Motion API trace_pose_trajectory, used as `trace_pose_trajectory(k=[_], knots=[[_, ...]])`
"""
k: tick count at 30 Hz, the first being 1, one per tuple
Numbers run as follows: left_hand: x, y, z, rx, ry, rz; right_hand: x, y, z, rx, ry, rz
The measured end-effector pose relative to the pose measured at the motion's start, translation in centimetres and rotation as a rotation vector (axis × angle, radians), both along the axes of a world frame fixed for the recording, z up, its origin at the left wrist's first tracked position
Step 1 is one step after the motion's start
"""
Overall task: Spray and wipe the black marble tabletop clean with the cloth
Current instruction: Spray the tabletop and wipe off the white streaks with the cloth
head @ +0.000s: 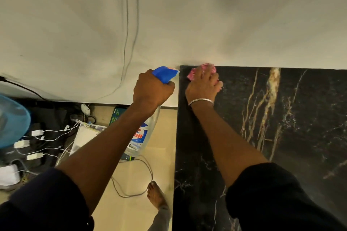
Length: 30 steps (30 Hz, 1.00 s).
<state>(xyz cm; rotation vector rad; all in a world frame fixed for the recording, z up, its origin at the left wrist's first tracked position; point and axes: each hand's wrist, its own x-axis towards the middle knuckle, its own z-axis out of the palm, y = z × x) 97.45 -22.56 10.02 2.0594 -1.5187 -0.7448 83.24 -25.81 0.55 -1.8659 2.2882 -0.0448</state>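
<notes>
While the left hand (pixel 153 91) grips the spray bottle (pixel 145 127) off the worktop (pixel 281 137), the right hand (pixel 204 85) presses the cloth (pixel 197 70) into the far corner: wiping step; next, likely sweep along the edge.

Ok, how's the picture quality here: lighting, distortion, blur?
Head view: dim, warm light, soft shadows fanning over the wall; wide-angle stretch splays both arms and slants the black marble tabletop; no strong glare on it; the pink cloth in the right hand is slightly soft; the spray bottle in the left hand is fairly sharp.
</notes>
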Motion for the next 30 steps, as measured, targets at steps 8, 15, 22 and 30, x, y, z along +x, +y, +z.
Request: trace_pose_trajectory(k=[8, 15, 22, 30], knots=[[3.1, 2.1, 1.3, -0.011, 0.074, 0.085, 3.3, 0.9, 0.3, 0.031, 0.098, 0.373], [3.4, 5.9, 1.6, 0.016, 0.108, 0.079, 1.7, 7.4, 0.4, -0.002, 0.005, 0.520], [3.8, 10.5, 0.4, 0.064, 0.090, 0.023, 1.2, 15.7, -0.8, -0.028, -0.062, 0.514], [4.4, 13.5, -0.4, 0.123, 0.151, 0.054, 0.1, 9.6, 0.2, -0.041, -0.063, 0.546]])
